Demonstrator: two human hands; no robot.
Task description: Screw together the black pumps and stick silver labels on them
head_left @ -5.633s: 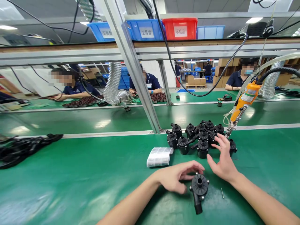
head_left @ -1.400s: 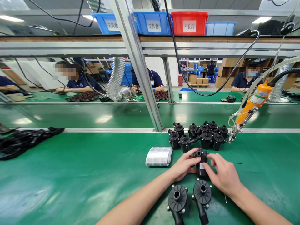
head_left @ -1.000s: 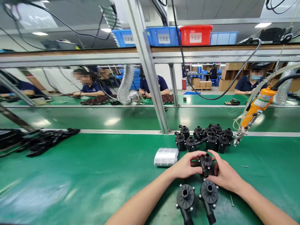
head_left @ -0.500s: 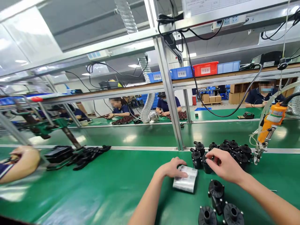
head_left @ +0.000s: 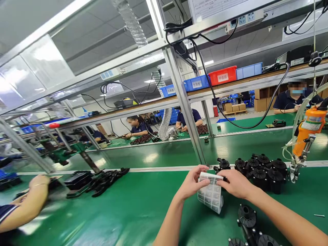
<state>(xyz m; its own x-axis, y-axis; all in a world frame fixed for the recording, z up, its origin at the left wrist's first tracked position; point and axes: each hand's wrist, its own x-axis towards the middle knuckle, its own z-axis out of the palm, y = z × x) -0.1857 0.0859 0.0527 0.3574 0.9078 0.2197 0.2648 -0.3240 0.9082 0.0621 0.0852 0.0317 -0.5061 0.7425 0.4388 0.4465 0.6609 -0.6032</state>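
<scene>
My left hand (head_left: 195,182) pinches a whitish sheet of labels (head_left: 209,194) at its upper left, thumb in front and fingers behind. The sheet carries a grid of pale rectangles, is tilted up off the bench, and its lower right end curls round. My right hand (head_left: 234,183) is closed at the sheet's upper right edge, its thumb and fingertips pinching there. Just behind the hands stands a black pump housing (head_left: 223,164), partly covered by them. Nearer to me are several more black pump housings (head_left: 247,216), cut off by the bottom of the view.
A group of black pump housings (head_left: 260,173) stands right of my hands. An orange power screwdriver (head_left: 309,128) hangs at the far right. A small metal pin (head_left: 319,215) lies below it. Black parts (head_left: 110,181) lie left, near a co-worker's arm (head_left: 38,194). A metal post (head_left: 186,106) rises ahead.
The label sheet has been lifted from lying flat and tilted up. My right hand has moved from a pump housing left to the sheet's edge. The view has shifted slightly.
</scene>
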